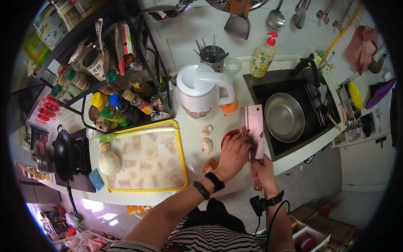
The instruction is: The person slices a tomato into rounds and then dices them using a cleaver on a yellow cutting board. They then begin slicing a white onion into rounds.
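Note:
My right hand [263,170] grips the handle of a broad kitchen cleaver [253,118], whose flat side faces up with a few red pieces [261,134] on it. At the blade's left edge my left hand [234,152] touches red pieces with its fingers; whether it grips any I cannot tell. Under those fingers a bowl [224,138] with red contents is mostly hidden. Garlic bulbs [207,145] lie to the left of the bowl. A yellow-rimmed cutting board [185,163] bears a green onion [141,134] along its back edge, and a peeled white onion [109,163] overlaps its left edge.
A white electric kettle [196,94] stands behind the garlic, with an orange fruit [229,106] beside it. The black sink [274,151] at right holds a metal basin [285,117]. A black rack [126,129] with bottles stands behind the board; a black wok [64,154] is at left.

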Tool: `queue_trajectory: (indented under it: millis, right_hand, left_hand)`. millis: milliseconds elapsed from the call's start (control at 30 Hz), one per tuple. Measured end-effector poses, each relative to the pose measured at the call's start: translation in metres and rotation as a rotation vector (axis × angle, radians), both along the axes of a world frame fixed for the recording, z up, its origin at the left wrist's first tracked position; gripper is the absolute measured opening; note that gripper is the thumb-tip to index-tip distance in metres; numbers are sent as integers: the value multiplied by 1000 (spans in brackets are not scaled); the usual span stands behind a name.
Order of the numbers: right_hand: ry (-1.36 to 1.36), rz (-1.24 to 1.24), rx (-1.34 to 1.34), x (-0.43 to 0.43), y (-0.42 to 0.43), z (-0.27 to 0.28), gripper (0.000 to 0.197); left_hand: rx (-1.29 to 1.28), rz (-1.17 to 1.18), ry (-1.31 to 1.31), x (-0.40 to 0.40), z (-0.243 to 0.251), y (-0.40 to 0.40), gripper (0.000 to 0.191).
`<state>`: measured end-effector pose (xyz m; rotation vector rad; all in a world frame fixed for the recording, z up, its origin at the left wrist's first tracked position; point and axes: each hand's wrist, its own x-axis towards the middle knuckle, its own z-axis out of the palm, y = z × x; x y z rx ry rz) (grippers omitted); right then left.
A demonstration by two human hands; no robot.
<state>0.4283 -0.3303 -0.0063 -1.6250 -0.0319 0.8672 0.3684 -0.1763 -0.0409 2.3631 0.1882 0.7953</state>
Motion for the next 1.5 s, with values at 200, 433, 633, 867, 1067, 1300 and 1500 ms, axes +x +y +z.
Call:
queue_trajectory:
  millis: [200,433,633,867,1067,1300,1500]
  right_hand:
    - [-17,8,-19,-5,-10,3,5]
    - [-36,55,-53,-16,-13,12,3]
    - [-12,-16,-43,-13,-25,1,3]
    - [1,28,-17,-17,-25,-2,4]
    - [-35,38,-51,-27,-16,-1,4]
    - [-111,38,-82,-21,-35,-10,10]
    - [-127,-63,-4,-36,-9,14,5]
  left_hand:
    - [-60,108,-33,-2,-6,7,36]
    - [-117,161,-53,17,8,13,20]
    - [-56,72,170,-8,-16,18,15]
    - [-95,91,-191,19,40,0,29]
    - [-68,107,-122,17,29,-3,16]
    - [-16,197,37,-12,-18,-2,15]
    - [-43,229,22,-80,3,19,24]
